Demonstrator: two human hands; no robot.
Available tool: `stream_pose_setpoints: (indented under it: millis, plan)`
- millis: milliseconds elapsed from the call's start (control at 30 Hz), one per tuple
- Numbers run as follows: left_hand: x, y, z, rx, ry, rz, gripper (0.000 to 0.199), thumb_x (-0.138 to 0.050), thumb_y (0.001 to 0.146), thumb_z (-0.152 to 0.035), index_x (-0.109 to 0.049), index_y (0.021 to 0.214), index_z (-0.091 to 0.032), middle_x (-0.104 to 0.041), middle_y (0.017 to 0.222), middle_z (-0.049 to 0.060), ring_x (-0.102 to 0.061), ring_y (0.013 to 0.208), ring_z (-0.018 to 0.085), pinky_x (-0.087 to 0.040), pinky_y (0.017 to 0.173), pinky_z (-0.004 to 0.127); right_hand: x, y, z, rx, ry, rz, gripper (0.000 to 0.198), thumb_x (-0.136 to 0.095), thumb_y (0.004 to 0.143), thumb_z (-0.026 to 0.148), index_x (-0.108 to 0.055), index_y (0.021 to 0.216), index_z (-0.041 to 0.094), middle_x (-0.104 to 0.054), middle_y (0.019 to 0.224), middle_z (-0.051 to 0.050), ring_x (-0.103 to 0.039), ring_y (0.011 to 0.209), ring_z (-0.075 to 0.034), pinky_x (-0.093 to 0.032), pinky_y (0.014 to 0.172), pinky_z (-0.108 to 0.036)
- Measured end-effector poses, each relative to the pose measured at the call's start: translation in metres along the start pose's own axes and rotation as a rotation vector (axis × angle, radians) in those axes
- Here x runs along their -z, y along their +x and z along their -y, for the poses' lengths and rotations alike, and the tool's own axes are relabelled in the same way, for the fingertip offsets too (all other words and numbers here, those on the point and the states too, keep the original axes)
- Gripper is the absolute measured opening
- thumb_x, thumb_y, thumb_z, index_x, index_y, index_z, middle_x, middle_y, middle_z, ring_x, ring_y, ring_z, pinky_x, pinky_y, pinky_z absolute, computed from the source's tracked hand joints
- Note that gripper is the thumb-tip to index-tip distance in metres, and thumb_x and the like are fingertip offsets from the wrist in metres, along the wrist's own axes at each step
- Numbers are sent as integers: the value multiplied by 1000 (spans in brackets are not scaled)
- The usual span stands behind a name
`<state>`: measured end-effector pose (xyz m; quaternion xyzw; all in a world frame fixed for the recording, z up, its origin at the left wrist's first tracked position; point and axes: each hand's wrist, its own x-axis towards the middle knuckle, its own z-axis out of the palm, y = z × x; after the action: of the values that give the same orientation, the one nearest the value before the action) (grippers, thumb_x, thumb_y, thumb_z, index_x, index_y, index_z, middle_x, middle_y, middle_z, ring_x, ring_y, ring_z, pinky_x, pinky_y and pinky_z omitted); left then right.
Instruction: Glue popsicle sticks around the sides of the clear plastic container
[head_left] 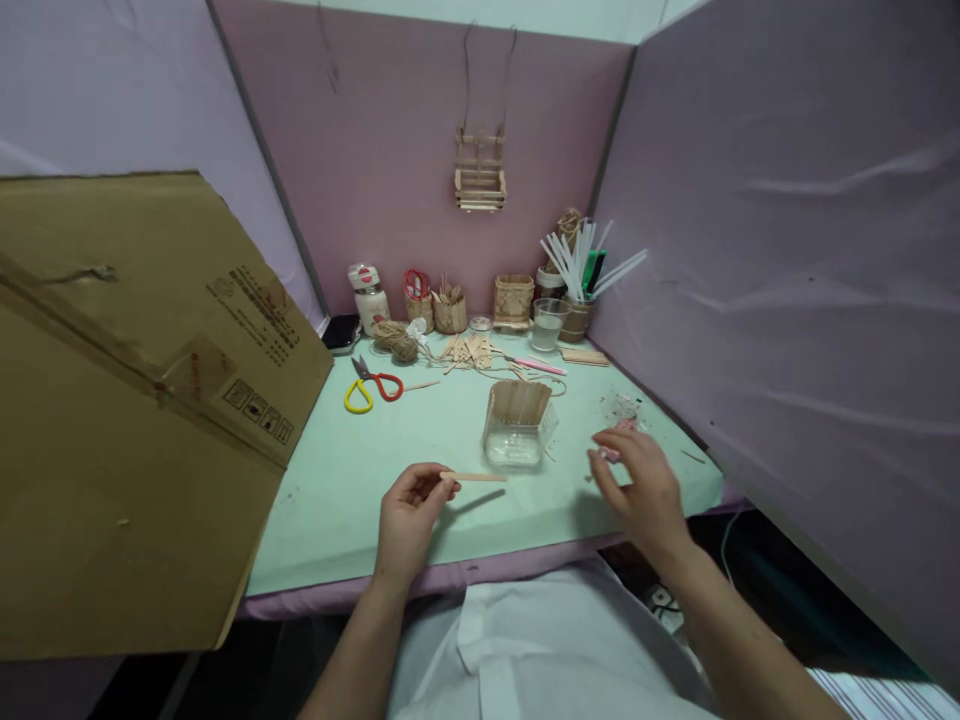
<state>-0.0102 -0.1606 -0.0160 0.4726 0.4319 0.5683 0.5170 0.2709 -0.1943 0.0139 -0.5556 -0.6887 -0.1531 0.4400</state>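
Hands apart: your left hand (409, 515) pinches a craft stick (480, 477); your right hand (646, 490) is by a pink item (610, 455), grip unclear. Likely stick-handling step; next move needs a steady pinch.

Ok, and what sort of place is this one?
Probably a small crafting booth, judging by the purple panels around the table, the ball of twine and the loose wooden sticks.

Pale green table (330, 510) bears a clear plastic box (514, 450). Left of the box: scissors (365, 373), one handle yellow, one red. Behind it: loose wooden sticks (469, 351), pink pen (541, 367). Behind, leftward: twine ball (405, 348). Behind, rightward: drinking glass (546, 334).
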Motion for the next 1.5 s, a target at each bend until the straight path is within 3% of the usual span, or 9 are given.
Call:
stream_pose_setpoints:
  millis: [167, 300, 567, 767, 1000, 1067, 1300, 1500]
  plan:
    - [-3, -3, -4, -31, 29, -38, 26, -77, 71, -37, -67, 85, -17, -72, 76, 3, -69, 72, 15, -56, 71, 26, 15, -23, -68, -237, -415, 280, 32, -58, 86, 39, -61, 106, 14, -65, 104, -19, -58, 99, -33, -44, 87, -45]
    - [-5, -4, -3, -64, 65, -53, 24, -77, 71, -35, -68, 83, -17, -72, 75, 3, -68, 70, 14, -56, 70, 26, 6, -37, -96, -320, -555, 490, 35, -61, 83, 44, -64, 96, 12, -66, 91, -19, -59, 87, -32, -42, 78, -41]
    - [-3, -6, 2, -91, 89, -53, 19, -74, 75, -32, -68, 86, -17, -72, 78, 3, -68, 73, 14, -54, 69, 23, -7, -33, -101, -348, -489, 422, 41, -51, 86, 49, -67, 91, 11, -66, 80, -19, -58, 80, -32, -43, 74, -42]
    - [-3, -8, 2, -113, 141, -38, 17, -71, 78, -32, -68, 85, -17, -71, 81, 4, -68, 76, 15, -53, 71, 23, 12, -20, -75, -581, -44, 288, 55, -46, 83, 62, -69, 98, 14, -70, 90, -15, -62, 80, -28, -48, 72, -39]
    - [4, -13, 11, -186, 253, -58, 14, -67, 83, -31, -69, 89, -19, -70, 87, 4, -67, 81, 16, -53, 76, 25, 39, -15, -9, -773, 482, 81, 51, -50, 87, 63, -69, 108, 21, -71, 108, -12, -65, 86, -22, -51, 64, -30]
    - [9, -15, 11, -250, 339, -62, 11, -65, 84, -29, -69, 88, -19, -69, 87, 4, -65, 80, 15, -52, 75, 25, 40, -17, 10, -762, 569, 121, 49, -49, 87, 62, -72, 103, 22, -73, 104, -11, -65, 83, -22, -51, 63, -30]
    - [19, -21, 2, -449, 545, -77, 5, -63, 86, -24, -66, 84, -21, -68, 87, 4, -62, 81, 16, -49, 73, 26, 16, -32, 60, -699, 721, 501, 49, -46, 90, 61, -74, 97, 21, -73, 86, -6, -62, 70, -18, -51, 62, -28]
    - [19, -21, 2, -474, 568, -63, 6, -63, 86, -25, -68, 85, -21, -68, 91, 5, -64, 87, 17, -50, 76, 27, -4, -40, 71, -638, 749, 556, 49, -44, 92, 59, -74, 92, 21, -73, 84, -5, -63, 75, -20, -52, 65, -28]
